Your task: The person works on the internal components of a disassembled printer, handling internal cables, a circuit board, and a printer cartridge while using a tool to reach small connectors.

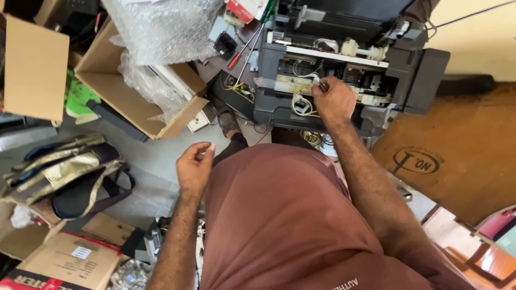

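Opened dark grey printer with cover off, far centre, on cluttered bench; white rail, looped wires and pale plastic parts exposed inside. Right hand reaching into exposed mechanism, fingertips pinched narrow on small pale part at middle of carriage area; exact part too small to tell. Left hand held in air near left, well apart from printer, fingers loosely curled, thumb and forefinger close together, maybe holding something tiny, cannot tell. Red-handled screwdriver lying just left of printer, touching far-left corner zone. Open brown cardboard box left of printer, clear bubble wrap spilling out of top. Flat cardboard flap far left. Black and gold fabric bag on floor, near left. More cardboard cartons near left corner. Brown cardboard sheet with round stamp right of printer. Rust-brown shirt filling near centre.
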